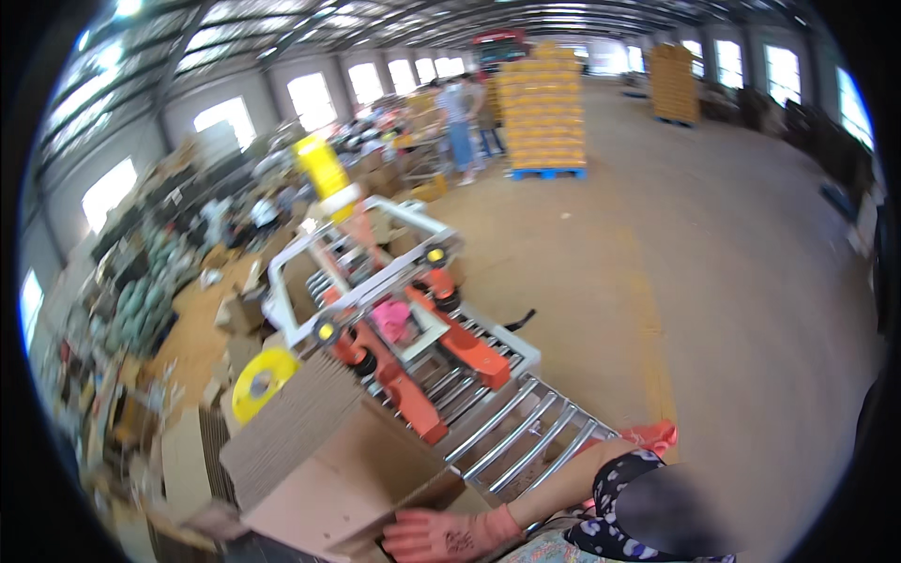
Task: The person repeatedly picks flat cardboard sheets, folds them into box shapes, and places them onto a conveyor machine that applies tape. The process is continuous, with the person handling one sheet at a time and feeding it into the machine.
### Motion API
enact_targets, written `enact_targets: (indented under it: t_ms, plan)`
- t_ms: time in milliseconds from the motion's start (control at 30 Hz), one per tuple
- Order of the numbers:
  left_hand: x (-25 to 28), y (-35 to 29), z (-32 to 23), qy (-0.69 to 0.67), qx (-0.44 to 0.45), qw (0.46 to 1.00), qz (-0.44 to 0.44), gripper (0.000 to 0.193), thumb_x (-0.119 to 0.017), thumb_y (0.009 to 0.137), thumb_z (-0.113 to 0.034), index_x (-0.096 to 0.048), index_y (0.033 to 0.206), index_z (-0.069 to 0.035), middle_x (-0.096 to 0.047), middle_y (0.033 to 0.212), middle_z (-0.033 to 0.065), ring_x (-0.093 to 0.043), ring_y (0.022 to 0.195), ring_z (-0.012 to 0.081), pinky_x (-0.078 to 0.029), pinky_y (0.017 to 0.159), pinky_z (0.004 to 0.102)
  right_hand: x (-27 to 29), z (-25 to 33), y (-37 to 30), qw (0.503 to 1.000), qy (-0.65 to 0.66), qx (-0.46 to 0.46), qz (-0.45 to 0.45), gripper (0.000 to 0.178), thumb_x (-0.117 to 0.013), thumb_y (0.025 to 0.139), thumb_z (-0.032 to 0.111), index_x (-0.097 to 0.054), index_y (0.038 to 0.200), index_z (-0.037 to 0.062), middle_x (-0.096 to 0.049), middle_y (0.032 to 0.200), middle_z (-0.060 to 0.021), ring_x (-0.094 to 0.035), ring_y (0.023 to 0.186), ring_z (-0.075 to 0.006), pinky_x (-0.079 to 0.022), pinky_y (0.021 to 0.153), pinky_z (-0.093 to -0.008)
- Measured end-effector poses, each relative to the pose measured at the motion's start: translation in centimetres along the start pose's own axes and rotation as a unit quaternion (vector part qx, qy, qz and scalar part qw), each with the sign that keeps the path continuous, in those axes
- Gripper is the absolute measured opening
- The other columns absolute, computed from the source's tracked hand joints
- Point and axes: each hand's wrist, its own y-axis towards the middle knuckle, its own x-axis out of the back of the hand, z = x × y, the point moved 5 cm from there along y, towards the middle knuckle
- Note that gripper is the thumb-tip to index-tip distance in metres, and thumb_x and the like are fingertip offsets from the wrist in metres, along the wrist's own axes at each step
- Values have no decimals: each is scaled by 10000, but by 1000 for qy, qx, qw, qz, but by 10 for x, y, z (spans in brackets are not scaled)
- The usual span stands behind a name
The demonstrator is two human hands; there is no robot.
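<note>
My left hand (450, 535), in a salmon-pink glove with a dark print on its back, lies at the lower edge. Its outstretched fingers rest against brown cardboard, the palm hidden. Beside it leans a thick stack of flattened cartons (347, 469), their corrugated edges showing. Beyond my bent left arm with its dark floral sleeve (615, 479), a red gloved shape (649, 435) shows, seemingly my right hand; its fingers cannot be made out. It is nearest the end of the metal roller conveyor (516, 427).
A carton-sealing machine (361, 258) with a white frame and orange side guides (474, 352) straddles the conveyor. A yellow tape roll (263, 385) stands left of it. Farther off are stacked yellow goods (542, 113) on a blue pallet (549, 173), standing people (457, 122) and heaped sacks (141, 305).
</note>
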Motion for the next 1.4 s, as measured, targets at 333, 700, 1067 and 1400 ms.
enact_targets:
  t_ms: [333, 700, 1067, 1400]
  plan:
    - [-99, 31, 104, -361, 336, 864, -100, 644, -592, 918, -272, -328, 1384, 86, -517, 1291, 231, -479, 1246, 327, -378, 1041, 401, 60, 8, -139, 935, 90, -339, 52, 345, -590, 888, 252, -632, 1180, 74, -589, 1260, -112, -491, 1242, -319, -182, 1137, -532]
    - [-134, 362, 65, -67, -33, 954, -290, 278, -562, 888, -204, -566, 1093, -16, -597, 1099, 167, -573, 1007, 357, -453, 894, 457, 64, -84, -209, 803, -311, -436, -262, 213, -483, 900, 184, -601, 1037, 71, -564, 1167, -124, -487, 1160, -343, -218, 1098, -579]
    - [-93, 50, 177, -21, 310, 940, -141, 222, -591, 905, -166, -620, 1080, -33, -620, 1107, 165, -590, 1026, 349, -473, 870, 425, -108, -149, 65, 977, -86, -194, 17, 533, -651, 826, 330, -543, 1286, 85, -499, 1387, -116, -405, 1318, -319, -223, 1114, -549]
    - [19, -22, 202, 203, 380, 902, -14, 471, -542, 904, -478, -577, 1140, -73, -590, 1129, 124, -540, 1086, 289, -410, 877, 452, -63, -31, 40, 977, 199, -42, 70, 213, -684, 775, 226, -621, 945, 113, -613, 1222, -47, -531, 1206, -261, -348, 1053, -493]
